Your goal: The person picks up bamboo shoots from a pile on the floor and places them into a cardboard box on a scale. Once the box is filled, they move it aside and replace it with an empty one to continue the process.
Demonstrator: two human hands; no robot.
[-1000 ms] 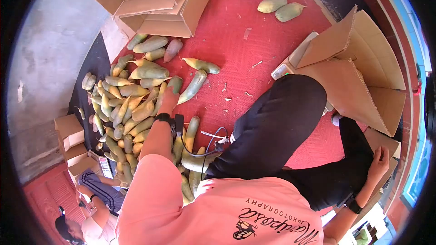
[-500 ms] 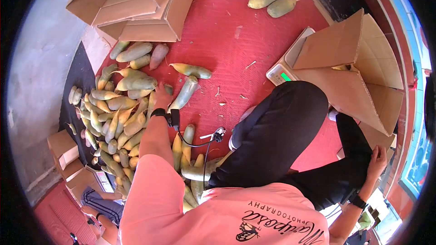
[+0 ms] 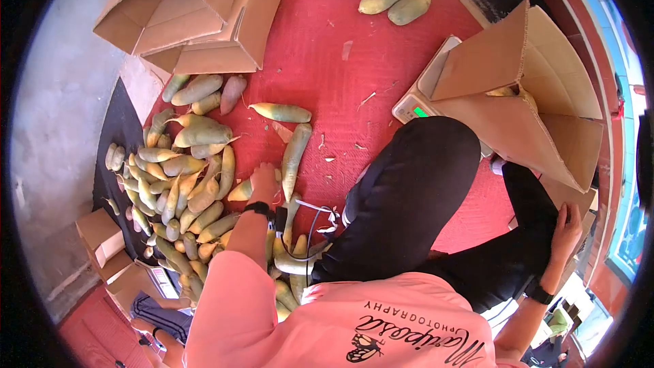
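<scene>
My left hand [image 3: 264,182] is closed around a green radish [image 3: 240,191]; its yellow tip sticks out on the left and a bit of its green end shows on the right, the middle hidden by my fingers. Just beyond lies a long green radish [image 3: 296,157], pointing towards me. Another radish [image 3: 281,112] with a yellow tip lies crosswise above it. To the left spreads a heap of green radishes [image 3: 193,184]. My right hand [image 3: 567,226] rests on my black-trousered leg, holding nothing, fingers stretched out.
An open cardboard box [image 3: 477,75] with something yellowish inside sits on a scale [image 3: 412,105] with a green display. Another open carton [image 3: 238,34] stands at the upper left. Two thick radishes [image 3: 411,8] lie on the red mat [image 3: 327,48]. Another person's leg [image 3: 160,315] shows lower left.
My left hand has come nearer to me and to the right with the radish in it. The long radish beside it has shifted right and turned. My right hand stays on my leg.
</scene>
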